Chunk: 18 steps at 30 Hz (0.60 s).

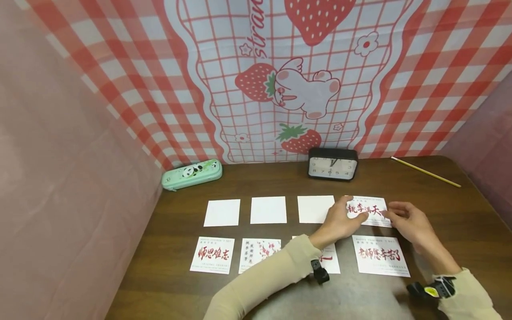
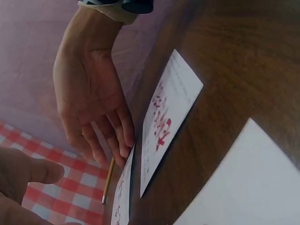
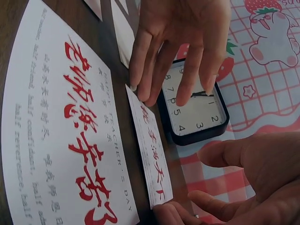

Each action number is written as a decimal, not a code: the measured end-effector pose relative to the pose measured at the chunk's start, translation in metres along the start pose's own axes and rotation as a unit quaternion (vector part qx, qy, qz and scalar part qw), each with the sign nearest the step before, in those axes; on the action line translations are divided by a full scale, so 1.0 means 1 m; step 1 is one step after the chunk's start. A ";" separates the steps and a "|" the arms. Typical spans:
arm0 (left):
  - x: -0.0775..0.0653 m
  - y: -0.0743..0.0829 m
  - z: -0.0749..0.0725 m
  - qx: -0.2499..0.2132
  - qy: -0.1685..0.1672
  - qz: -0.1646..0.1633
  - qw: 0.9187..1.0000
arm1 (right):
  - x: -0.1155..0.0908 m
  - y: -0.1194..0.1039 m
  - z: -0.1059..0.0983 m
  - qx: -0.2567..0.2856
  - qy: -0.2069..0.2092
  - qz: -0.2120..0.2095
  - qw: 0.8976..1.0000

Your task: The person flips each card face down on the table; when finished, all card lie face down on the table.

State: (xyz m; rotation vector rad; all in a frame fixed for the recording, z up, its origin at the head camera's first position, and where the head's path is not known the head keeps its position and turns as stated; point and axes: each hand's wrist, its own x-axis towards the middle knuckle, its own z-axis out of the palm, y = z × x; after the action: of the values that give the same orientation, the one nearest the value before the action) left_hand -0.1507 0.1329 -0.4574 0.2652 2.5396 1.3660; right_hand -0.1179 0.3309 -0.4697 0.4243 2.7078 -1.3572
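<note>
A white card with red brush-style characters [image 1: 367,210] lies at the right end of the back row, between both hands. My left hand [image 1: 340,218] has its fingertips at the card's left edge, the thumb apart from the fingers over its face. At the opposite edge is my right hand [image 1: 413,224], fingers loosely bent and touching the card's end. In the right wrist view, the left fingers [image 3: 147,70] extend straight down to the card [image 3: 151,152], and both thumbs stand off it. Just in front lies another red-lettered card [image 1: 380,255].
Three blank white cards [image 1: 268,210] continue the back row leftward. More printed cards [image 1: 212,254] form the front row, two partly covered by the left arm. Behind stand a black clock [image 1: 333,164], a green panda pencil case [image 1: 192,174] and a yellow pencil [image 1: 426,171].
</note>
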 end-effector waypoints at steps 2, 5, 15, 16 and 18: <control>0.000 0.000 0.000 0.001 0.003 0.002 1.000 | -0.001 -0.001 0.001 0.000 0.003 -0.001 1.000; 0.000 -0.001 0.001 0.004 0.006 0.003 1.000 | -0.001 -0.001 0.002 0.015 0.010 0.000 1.000; -0.002 0.002 -0.001 0.009 -0.003 0.010 1.000 | 0.001 0.006 0.000 0.150 0.002 0.037 0.988; -0.002 0.002 -0.002 0.010 -0.003 0.012 1.000 | 0.001 0.007 -0.002 0.168 -0.003 0.040 0.985; -0.003 0.002 -0.002 0.013 -0.005 0.016 1.000 | 0.001 0.008 -0.005 0.205 -0.013 0.046 0.978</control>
State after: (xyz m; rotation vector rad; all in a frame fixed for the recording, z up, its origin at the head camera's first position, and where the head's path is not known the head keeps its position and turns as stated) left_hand -0.1485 0.1316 -0.4543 0.3185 2.5571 1.3411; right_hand -0.1166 0.3395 -0.4728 0.5474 2.3450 -1.8788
